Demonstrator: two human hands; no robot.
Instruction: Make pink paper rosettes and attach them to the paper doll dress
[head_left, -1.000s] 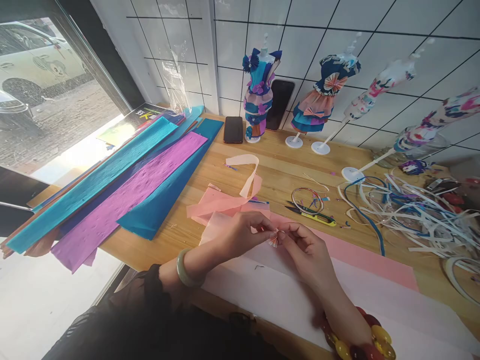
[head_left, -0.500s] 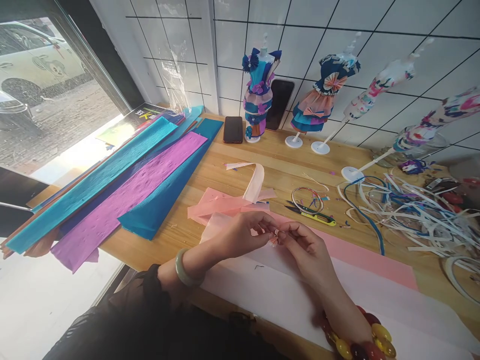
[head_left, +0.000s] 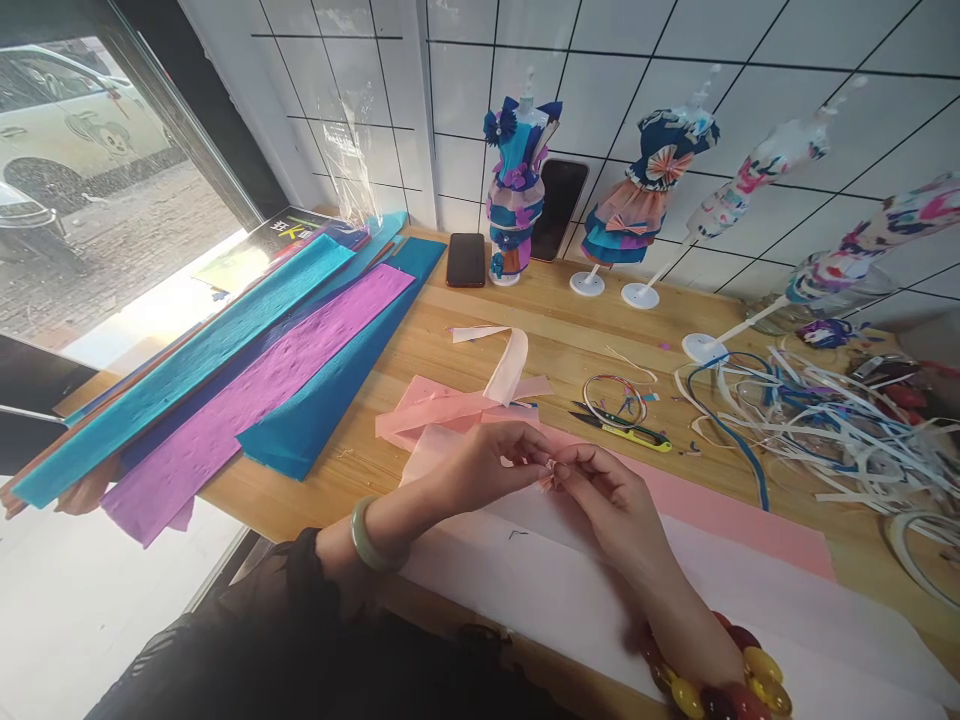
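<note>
A small gathered pink paper piece [head_left: 548, 480] is pinched between the fingertips of both hands. My left hand [head_left: 491, 468] comes in from the left with thumb and forefinger closed on it. From the right, my right hand [head_left: 611, 497] grips the same piece, its fingertips touching or nearly touching those of the left. Fingers partly hide the piece. Beneath the hands lie pale pink sheets [head_left: 540, 570] and a darker pink sheet [head_left: 750, 515]. Just behind is a curled light pink strip [head_left: 513, 365] over folded pink paper [head_left: 427, 410].
Yellow-green snips [head_left: 649, 437] and a wire coil [head_left: 615, 400] lie behind my right hand. Teal and purple paper [head_left: 277, 390] stretches left. Dressed mini mannequins [head_left: 517, 200] and a phone [head_left: 466, 260] stand or lie at the back. Tangled strips [head_left: 847, 430] fill the right.
The fingertips have shifted very slightly around the small pink piece, which both hands still hold. Little else differs.
</note>
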